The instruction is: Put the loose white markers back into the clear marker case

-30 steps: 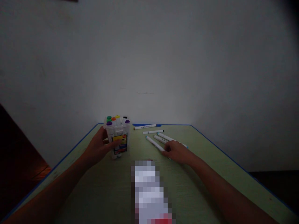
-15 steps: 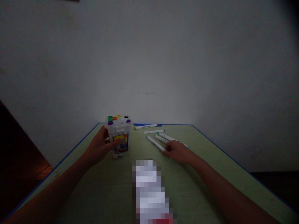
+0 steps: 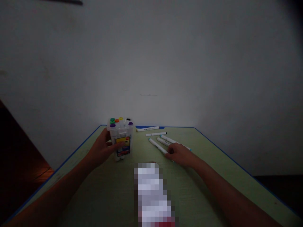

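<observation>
My left hand [image 3: 103, 149] is wrapped round a clear plastic marker box [image 3: 121, 134], its thumb across the yellow-and-blue label on the front. Markers with green, orange, yellow, black and purple ends stand upright in the box. On the table, the fingers of my right hand [image 3: 178, 154] are closed on the near end of a white marker [image 3: 157, 145] with a teal tip, which lies slanted. Right beside it are another white marker [image 3: 163, 141], partly behind my fingers, and a teal-ended marker [image 3: 174, 142].
Farther back lie a black-tipped marker [image 3: 156, 134] and a brown-ended marker [image 3: 148, 129], near a blue strip [image 3: 162, 127] at the table's rear edge. A pixelated white-and-red patch [image 3: 152, 192] covers the near middle of the green table [image 3: 101, 195]. Behind stands a wall [image 3: 180, 69].
The view has tilted very slightly. Both hands, the box and the markers keep practically the same places; nothing has been picked up or let go.
</observation>
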`<act>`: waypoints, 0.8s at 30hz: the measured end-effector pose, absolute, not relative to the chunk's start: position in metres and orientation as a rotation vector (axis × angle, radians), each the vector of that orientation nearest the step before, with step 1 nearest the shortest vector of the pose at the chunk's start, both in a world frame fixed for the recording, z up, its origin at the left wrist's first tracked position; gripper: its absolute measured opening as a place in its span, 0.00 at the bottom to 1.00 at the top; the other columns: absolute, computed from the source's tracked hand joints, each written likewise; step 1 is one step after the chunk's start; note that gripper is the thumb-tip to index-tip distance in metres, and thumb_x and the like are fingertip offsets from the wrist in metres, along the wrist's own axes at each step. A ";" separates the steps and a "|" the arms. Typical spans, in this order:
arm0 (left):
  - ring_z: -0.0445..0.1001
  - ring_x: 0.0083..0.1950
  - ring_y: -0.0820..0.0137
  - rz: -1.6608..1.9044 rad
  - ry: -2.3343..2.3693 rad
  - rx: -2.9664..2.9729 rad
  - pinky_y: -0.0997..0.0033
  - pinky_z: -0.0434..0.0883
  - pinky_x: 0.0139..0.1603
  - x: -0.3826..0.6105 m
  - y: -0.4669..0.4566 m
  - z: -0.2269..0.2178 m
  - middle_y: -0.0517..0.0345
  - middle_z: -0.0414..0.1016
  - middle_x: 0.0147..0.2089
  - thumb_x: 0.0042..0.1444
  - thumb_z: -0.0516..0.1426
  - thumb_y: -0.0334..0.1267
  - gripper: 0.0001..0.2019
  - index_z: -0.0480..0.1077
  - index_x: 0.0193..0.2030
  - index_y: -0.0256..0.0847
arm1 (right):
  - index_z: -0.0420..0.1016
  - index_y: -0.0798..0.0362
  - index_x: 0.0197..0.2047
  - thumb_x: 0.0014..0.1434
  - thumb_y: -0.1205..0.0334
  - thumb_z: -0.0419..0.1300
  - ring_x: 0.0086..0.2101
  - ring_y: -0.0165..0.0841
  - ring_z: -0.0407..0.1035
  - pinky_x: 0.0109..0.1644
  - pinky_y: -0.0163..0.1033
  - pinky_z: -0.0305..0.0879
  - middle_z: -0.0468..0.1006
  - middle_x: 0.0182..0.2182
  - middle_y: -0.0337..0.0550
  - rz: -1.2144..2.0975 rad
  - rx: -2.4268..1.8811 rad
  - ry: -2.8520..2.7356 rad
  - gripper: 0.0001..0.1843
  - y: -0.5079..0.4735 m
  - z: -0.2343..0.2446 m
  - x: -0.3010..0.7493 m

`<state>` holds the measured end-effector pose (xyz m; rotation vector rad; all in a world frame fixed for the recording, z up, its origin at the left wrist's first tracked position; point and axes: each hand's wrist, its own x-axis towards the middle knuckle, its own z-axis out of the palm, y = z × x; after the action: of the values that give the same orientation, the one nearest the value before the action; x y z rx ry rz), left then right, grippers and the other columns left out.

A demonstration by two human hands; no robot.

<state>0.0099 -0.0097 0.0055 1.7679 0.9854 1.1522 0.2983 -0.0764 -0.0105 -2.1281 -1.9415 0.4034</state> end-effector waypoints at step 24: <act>0.76 0.47 0.57 1.143 1.014 1.761 0.53 0.74 0.46 0.010 -0.008 0.006 0.51 0.75 0.47 0.40 0.65 0.46 0.27 0.62 0.46 0.40 | 0.74 0.56 0.28 0.50 0.60 0.57 0.29 0.32 0.67 0.30 0.35 0.53 0.76 0.28 0.45 0.386 -2.135 -1.960 0.08 -0.077 -0.011 0.299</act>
<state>0.0104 -0.0083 0.0058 1.7609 1.0144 1.1426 0.2988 -0.0766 -0.0110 -2.1351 -1.9597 0.3855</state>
